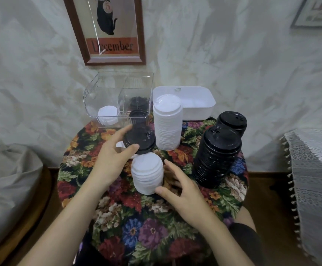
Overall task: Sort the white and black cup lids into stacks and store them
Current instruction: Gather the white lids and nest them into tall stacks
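My left hand [111,156] grips a black lid [139,139] between thumb and fingers, above the table's middle. My right hand [179,191] is wrapped around the base of a short stack of white lids [147,172] standing in front of me. A tall white lid stack [167,122] rises behind it. Two black lid stacks stand at the right, a tall one [216,156] and one behind it [231,120]. The clear two-part box [106,89] at the back holds white lids [107,115] in its left part and black lids [138,108] in its right part.
A white bin [198,110] sits behind the tall white stack. The small round table [156,227] wears a floral cloth. A framed picture [110,31] hangs on the wall behind. Grey fabric lies at the left, and a lace-covered surface [313,169] stands at the right.
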Tool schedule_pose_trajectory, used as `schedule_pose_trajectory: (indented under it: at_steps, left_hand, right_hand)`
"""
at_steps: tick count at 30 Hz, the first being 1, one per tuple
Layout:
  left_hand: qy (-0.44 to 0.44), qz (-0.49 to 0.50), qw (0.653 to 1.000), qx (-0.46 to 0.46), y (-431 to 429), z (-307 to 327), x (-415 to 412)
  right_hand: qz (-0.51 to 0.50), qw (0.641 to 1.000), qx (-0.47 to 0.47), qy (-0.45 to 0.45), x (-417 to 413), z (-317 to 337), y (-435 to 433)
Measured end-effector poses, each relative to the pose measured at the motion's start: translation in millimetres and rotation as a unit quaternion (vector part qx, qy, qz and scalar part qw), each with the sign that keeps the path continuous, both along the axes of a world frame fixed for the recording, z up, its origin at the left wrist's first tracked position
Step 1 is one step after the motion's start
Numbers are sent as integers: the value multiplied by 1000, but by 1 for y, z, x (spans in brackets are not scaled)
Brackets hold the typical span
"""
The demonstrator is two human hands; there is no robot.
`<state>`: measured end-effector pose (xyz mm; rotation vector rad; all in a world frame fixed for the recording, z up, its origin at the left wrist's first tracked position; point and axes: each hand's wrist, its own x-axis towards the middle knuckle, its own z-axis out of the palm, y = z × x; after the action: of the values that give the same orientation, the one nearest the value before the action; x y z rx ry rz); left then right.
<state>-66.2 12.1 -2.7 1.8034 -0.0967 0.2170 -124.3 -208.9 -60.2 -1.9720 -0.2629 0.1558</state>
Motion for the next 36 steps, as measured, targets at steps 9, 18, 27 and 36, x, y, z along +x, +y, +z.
schedule_pose_trajectory:
  at_steps: [9, 18, 27, 36]
  left_hand:
    - [-22, 32, 999, 22, -1, 0, 0]
    - [-32, -85, 985, -149, -45, 45, -7]
    - [41, -226, 959, -164, -138, 73, 10]
    - [-44, -191, 979, 50, -150, 64, 21]
  right_hand:
    - [-47, 998, -25, -26, -23, 10, -24]
    - [-170, 983, -16, -62, -53, 41, -65]
    - [-344, 888, -241, -188, -54, 66, -115]
    - [-246, 951, -134, -132, -21, 71, -122]
